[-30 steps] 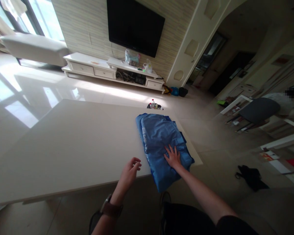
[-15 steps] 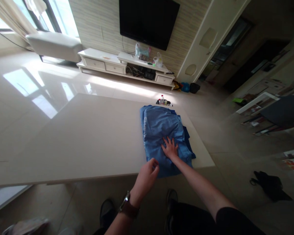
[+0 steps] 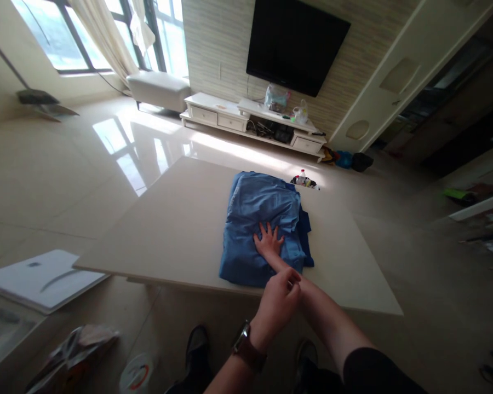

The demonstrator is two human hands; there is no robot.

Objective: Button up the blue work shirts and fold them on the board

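Observation:
A folded blue garment (image 3: pixel 257 205), seemingly in several layers with a darker blue part (image 3: pixel 305 232) along its right side, lies on a pale table (image 3: pixel 168 219). My right hand (image 3: pixel 269 241) rests flat on it with fingers spread. My left hand (image 3: pixel 281 295), with a watch on the wrist, hovers by the table's front edge. Its fingers are curled in and I see nothing in them. It overlaps my right forearm in the view; whether they touch I cannot tell.
A bottle with a red cap (image 3: pixel 301 177) stands among small items past the table's far edge. Beyond are a white TV cabinet (image 3: pixel 230 121) and a grey bench (image 3: pixel 160 87). A white flat panel (image 3: pixel 45 279) and a plastic bag (image 3: pixel 76 355) lie at lower left.
The blue garment has shifted left on the table and away from its right edge, under my right hand. My left hand has moved right, across my right forearm. The view has turned left.

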